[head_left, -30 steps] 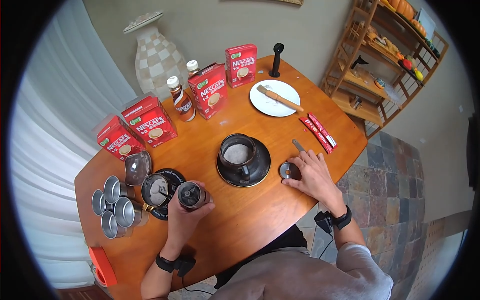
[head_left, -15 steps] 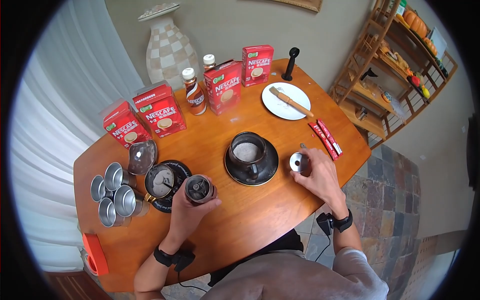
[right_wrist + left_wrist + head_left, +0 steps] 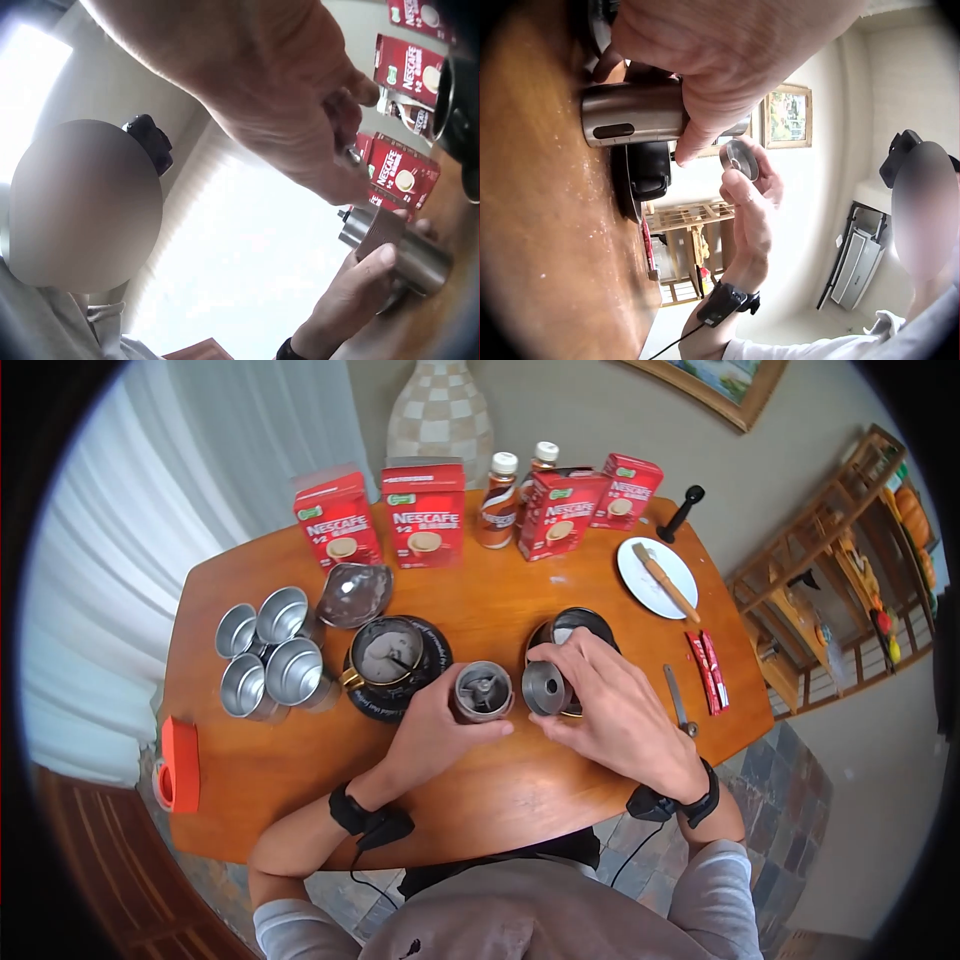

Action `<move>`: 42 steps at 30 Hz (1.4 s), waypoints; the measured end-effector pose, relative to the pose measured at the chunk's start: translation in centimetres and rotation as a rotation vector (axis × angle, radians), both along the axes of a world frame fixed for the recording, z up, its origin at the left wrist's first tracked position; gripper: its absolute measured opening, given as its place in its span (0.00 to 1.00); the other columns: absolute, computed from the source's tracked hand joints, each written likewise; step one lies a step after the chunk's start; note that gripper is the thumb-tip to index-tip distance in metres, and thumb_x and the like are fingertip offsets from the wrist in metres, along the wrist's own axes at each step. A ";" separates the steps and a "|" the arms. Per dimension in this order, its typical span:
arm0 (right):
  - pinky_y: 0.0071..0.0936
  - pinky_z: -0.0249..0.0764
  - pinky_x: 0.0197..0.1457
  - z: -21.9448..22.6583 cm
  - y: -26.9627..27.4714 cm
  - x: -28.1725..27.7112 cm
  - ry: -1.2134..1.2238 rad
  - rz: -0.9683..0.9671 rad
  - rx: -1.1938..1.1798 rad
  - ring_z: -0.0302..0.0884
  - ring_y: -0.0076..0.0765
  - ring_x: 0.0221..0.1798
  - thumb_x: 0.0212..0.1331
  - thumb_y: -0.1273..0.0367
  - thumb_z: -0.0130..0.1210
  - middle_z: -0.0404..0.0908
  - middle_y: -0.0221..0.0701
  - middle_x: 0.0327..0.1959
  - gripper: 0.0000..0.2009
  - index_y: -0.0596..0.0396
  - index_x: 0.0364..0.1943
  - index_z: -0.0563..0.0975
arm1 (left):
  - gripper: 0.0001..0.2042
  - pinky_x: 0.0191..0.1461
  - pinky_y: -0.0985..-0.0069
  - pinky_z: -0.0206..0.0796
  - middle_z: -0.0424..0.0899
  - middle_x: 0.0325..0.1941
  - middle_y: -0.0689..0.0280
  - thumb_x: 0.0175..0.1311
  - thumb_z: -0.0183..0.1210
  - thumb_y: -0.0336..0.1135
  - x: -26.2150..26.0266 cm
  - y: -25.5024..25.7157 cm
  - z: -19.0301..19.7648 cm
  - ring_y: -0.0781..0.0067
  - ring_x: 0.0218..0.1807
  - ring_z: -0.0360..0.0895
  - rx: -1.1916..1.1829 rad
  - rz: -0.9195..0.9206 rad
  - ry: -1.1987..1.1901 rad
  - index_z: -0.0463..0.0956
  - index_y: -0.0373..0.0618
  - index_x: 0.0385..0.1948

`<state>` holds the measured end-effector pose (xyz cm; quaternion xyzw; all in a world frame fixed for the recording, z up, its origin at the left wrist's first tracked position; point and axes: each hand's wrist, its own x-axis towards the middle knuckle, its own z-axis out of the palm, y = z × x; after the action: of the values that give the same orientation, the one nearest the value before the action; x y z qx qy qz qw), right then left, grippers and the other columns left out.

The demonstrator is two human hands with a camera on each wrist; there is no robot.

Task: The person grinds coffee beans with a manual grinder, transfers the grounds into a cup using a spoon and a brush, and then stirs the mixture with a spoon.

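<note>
My left hand grips an upright metal grinder body, whose open top shows a dark mechanism inside. In the left wrist view the steel cylinder stands on the wooden table. Just to the right, my right hand pinches a small round metal lid with a central hole, held tilted beside the grinder's top without touching it. Behind the right hand is a black cup, partly hidden. A second dark cup with grey powder sits on a black saucer beyond the left hand.
Several metal cups and a glass bowl stand at the left, near an orange object. Red boxes and bottles line the back. A white plate with a brush, red sachets and a spoon lie right.
My right hand has lifted the metal lid from the table's right side and carried it left, close to the grinder. My left hand still grips the grinder. The head view has shifted.
</note>
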<state>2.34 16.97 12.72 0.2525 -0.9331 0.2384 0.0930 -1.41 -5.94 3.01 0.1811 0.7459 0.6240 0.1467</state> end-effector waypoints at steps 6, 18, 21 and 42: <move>0.40 0.80 0.48 0.4 -0.7 -2.1 -0.142 0.092 -0.033 0.82 0.46 0.43 0.51 0.67 0.75 0.79 0.38 0.43 0.30 0.56 0.59 0.77 | 0.28 0.59 0.74 0.75 0.87 0.49 0.63 0.54 0.80 0.35 0.2 0.2 0.6 0.78 0.51 0.82 0.010 0.005 -0.014 0.76 0.39 0.55; 0.40 0.79 0.47 1.2 -2.0 -4.8 -0.028 0.431 0.294 0.80 0.44 0.51 0.54 0.64 0.70 0.75 0.36 0.45 0.30 0.58 0.60 0.72 | 0.25 0.56 0.75 0.76 0.85 0.48 0.66 0.57 0.77 0.31 0.0 0.2 -0.1 0.80 0.50 0.81 0.102 -0.034 -0.012 0.75 0.36 0.53; 0.37 0.79 0.46 1.2 -2.7 -4.5 0.073 0.470 0.399 0.79 0.41 0.51 0.56 0.69 0.66 0.75 0.34 0.47 0.25 0.58 0.58 0.73 | 0.23 0.56 0.75 0.76 0.85 0.48 0.65 0.56 0.77 0.30 0.1 0.3 0.3 0.79 0.50 0.82 -0.018 -0.016 0.000 0.76 0.37 0.51; 0.39 0.79 0.35 -0.9 -3.8 -3.9 0.153 0.315 0.300 0.84 0.44 0.38 0.67 0.49 0.58 0.77 0.38 0.32 0.24 0.60 0.45 0.76 | 0.24 0.54 0.74 0.73 0.84 0.45 0.65 0.56 0.75 0.32 -0.2 -0.1 -0.3 0.79 0.48 0.78 0.024 -0.074 0.018 0.75 0.38 0.52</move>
<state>-1.57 13.15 11.80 0.4234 -0.8974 0.0885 0.0868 -1.62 -6.02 2.71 0.2156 0.7326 0.6253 0.1609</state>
